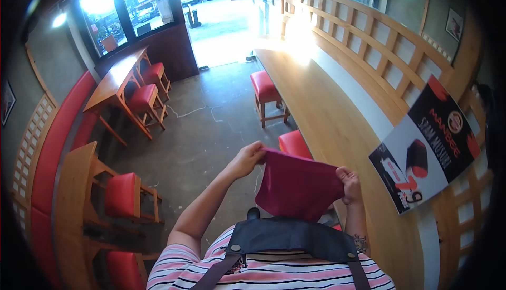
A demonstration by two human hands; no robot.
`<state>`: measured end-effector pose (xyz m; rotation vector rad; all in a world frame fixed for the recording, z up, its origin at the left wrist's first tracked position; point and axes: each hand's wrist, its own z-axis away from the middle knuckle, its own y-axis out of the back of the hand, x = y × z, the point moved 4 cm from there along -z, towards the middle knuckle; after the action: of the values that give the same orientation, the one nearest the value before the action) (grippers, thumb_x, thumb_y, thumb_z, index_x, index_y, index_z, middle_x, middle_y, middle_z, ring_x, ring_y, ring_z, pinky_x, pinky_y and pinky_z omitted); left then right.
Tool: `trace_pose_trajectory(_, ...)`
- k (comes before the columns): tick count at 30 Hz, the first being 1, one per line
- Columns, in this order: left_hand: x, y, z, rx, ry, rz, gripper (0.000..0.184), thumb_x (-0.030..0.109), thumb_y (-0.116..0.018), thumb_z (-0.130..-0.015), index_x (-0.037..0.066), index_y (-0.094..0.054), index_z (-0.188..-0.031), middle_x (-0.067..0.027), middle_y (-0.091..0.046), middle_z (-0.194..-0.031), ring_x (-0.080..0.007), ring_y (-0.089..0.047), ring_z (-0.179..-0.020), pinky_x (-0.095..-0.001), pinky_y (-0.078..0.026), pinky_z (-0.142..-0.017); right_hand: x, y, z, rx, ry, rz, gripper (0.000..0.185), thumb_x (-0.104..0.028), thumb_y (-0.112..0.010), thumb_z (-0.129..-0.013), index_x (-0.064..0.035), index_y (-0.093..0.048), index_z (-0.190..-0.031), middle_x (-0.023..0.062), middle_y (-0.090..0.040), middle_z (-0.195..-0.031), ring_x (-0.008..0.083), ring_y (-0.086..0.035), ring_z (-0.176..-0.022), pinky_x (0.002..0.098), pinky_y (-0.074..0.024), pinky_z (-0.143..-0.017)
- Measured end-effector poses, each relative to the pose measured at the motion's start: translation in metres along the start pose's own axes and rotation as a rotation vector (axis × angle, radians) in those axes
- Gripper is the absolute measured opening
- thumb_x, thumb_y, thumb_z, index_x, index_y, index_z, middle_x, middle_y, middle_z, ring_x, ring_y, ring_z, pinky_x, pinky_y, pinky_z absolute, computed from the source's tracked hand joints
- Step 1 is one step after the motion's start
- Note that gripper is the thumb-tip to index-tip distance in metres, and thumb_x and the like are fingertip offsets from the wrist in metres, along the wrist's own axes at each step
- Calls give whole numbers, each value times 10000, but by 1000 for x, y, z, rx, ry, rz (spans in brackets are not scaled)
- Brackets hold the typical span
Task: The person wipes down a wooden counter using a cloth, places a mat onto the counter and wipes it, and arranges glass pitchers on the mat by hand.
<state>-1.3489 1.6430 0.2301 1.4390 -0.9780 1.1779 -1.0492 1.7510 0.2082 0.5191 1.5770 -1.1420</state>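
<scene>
A dark magenta cloth (298,187) is stretched between my two hands in front of my chest. My left hand (250,160) is closed on its upper left corner. The upper right corner is gripped by my right hand (349,184), at the near edge of the long wooden counter (337,126). The cloth hangs down, and its lower edge reaches the dark apron (295,237) over my striped shirt.
Red stools (264,86) stand along the counter's left side. Wooden tables (118,79) with more red stools line the left wall. A poster (426,145) leans at the right by the lattice. Beyond the grey floor (200,105) is a bright doorway (224,31).
</scene>
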Motion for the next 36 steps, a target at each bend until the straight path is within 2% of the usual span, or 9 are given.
trace_pose_trajectory(4,88,42,-144,-26,-337,-191,165,135,-453,-930,3,-522,-1001,-35,-576,-842,-122,-551,-779,-268,-472,-713,-78,-13,-100,100,404,31,95,-132,-608,-881,-43,-631,-856,30,-645,-792,86,-597,-680,214,-483,-605)
trace_pose_trajectory(6,118,60,-197,58,-557,-170,227,207,-505,-909,-12,-548,-952,-165,-590,-774,-251,-585,-710,-368,-450,-654,-106,-31,-128,60,508,58,100,-139,-605,-885,-44,-627,-863,31,-645,-800,83,-595,-685,210,-479,-603)
trace_pose_trajectory(13,129,103,-367,12,-438,-515,269,232,-534,-900,-24,-588,-961,-122,-632,-826,-208,-605,-731,-329,-469,-679,-81,-35,-247,190,437,98,138,-153,-577,-910,-36,-614,-849,32,-639,-802,72,-580,-686,198,-465,-625)
trace_pose_trajectory(15,95,100,-428,-50,-347,-490,297,258,-552,-888,-15,-579,-1002,-151,-641,-840,-257,-616,-721,-347,-475,-684,-43,-2,-295,347,306,218,135,-144,-594,-895,-15,-624,-868,25,-632,-767,88,-578,-689,230,-472,-632)
trace_pose_trajectory(17,54,101,-479,21,-376,-548,380,275,-592,-870,-1,-525,-1123,-187,-566,-1090,-282,-572,-990,-361,-462,-831,-18,13,-329,667,261,1271,371,-223,-629,-851,-43,-535,-1161,142,-543,-1149,210,-577,-912,359,-478,-771)
trace_pose_trajectory(19,17,111,-514,-34,-260,-524,409,283,-601,-867,8,-516,-1156,-184,-513,-1167,-287,-514,-1092,-361,-437,-901,0,-3,-373,481,472,1742,582,-331,-630,-838,-100,-406,-1322,177,-369,-1346,296,-442,-1182,467,-371,-959)
trace_pose_trajectory(25,-140,230,-512,-408,163,-173,338,269,-584,-898,44,-540,-1146,-67,-614,-1015,-131,-593,-879,-270,-467,-759,92,-45,-483,-372,170,1868,772,-636,-357,-857,-145,-232,-1440,116,-133,-1506,265,-73,-1404,494,-51,-1122)
trace_pose_trajectory(31,-285,386,-437,269,629,153,259,284,-537,-927,87,-556,-1093,-22,-599,-983,-113,-598,-792,-256,-470,-676,110,-100,-571,-418,166,1903,772,-595,-378,-870,-123,-186,-1451,138,-104,-1507,264,-39,-1407,509,-16,-1118)
trace_pose_trajectory(36,-356,430,-436,351,773,261,240,284,-549,-920,98,-560,-1072,-15,-605,-955,-108,-598,-783,-244,-463,-649,131,-168,-679,-382,175,1887,775,-563,-457,-849,-113,-229,-1437,149,-118,-1502,281,-59,-1404,520,-43,-1113)
